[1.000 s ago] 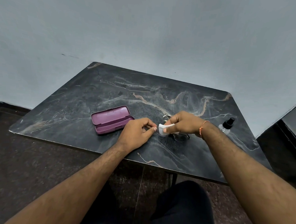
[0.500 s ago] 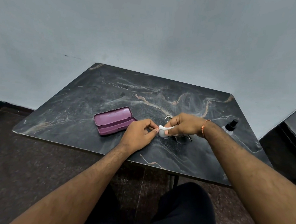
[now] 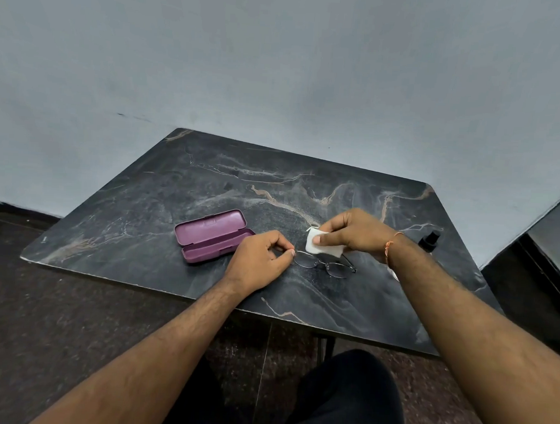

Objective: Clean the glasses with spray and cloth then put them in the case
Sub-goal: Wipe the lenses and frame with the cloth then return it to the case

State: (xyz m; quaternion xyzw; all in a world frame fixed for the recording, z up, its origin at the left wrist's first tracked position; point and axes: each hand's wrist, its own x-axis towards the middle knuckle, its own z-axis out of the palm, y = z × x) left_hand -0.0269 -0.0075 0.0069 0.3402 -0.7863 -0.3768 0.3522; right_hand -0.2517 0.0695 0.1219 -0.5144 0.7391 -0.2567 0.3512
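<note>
Glasses (image 3: 324,265) lie on the table (image 3: 142,211), lenses facing the near edge, long axis running left–right with the right end slightly nearer. Temples look unfolded, reaching back under the right hand; too thin to be sure.

Left hand (image 3: 260,259): fingers curled, thumb and forefinger pinching the left end of the frame at the hinge. It sits immediately left of the glasses, touching them.

Right hand (image 3: 352,233): pinching the white cloth (image 3: 322,246) between thumb and fingers. The cloth hangs just beyond the left lens, on its far side — apart from the glass as far as can be told, not pressed on it.

Case (image 3: 214,236): purple, lid open, left of the left hand and just beside it. Its long axis runs left–right, tilted so the right end lies farther away, roughly in line with the frame. Spray bottle (image 3: 429,240): far right, partly hidden behind the right forearm.

Judgement: wiping step appears to be finishing or between lenses. The move into the case turns on one relation — the case lies directly left of the glasses, beyond the hand that grips them. The left hand is nearer both. A short carry leftward would do, with little turning needed, but the temples probably need folding first. Right hand is encumbered by the cloth.
</note>
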